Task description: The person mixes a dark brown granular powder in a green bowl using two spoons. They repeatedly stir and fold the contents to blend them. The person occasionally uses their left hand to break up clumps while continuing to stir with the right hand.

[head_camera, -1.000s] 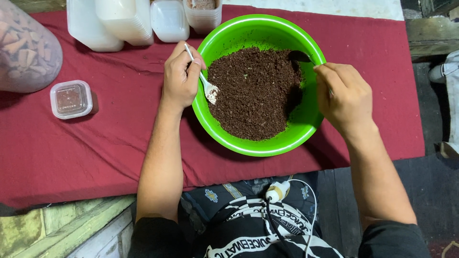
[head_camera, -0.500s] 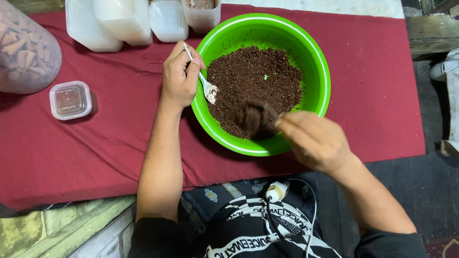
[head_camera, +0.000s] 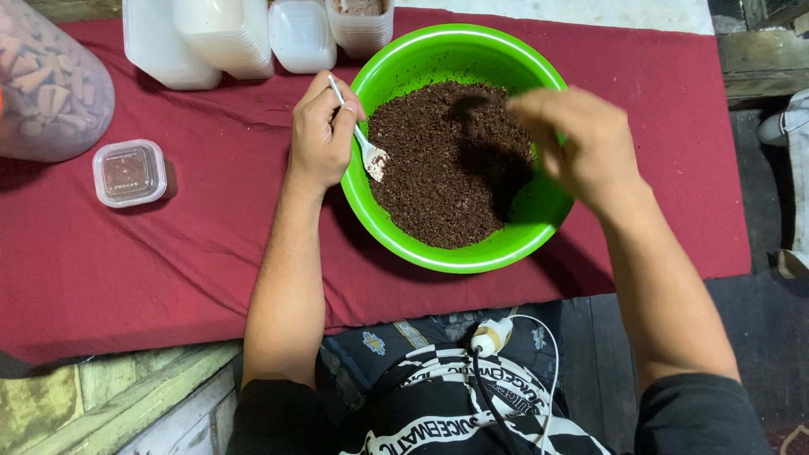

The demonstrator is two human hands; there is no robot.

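One green bowl [head_camera: 421, 244] of dark crumbs [head_camera: 447, 168] is shown. One white plastic spoon [head_camera: 362, 139] is counted. Two hands are seen: the left hand [head_camera: 322, 135] and the right hand [head_camera: 581, 143]. One small lidded tub [head_camera: 129, 173], one large clear jar [head_camera: 46, 93] and one red cloth [head_camera: 168, 253] are shown.

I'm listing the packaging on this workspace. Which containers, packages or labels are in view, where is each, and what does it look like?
Small lidded tub: left on the red cloth, square, clear plastic, dark contents.
Stacked tubs: top edge, left of the green bowl, rectangular, translucent white.
Single tub: top edge, lidded, clear.
Tub stack: top edge beside the bowl, brown contents in the top one.
Large jar: far left, rounded, clear, pale brown pieces inside.
No signs or screens.
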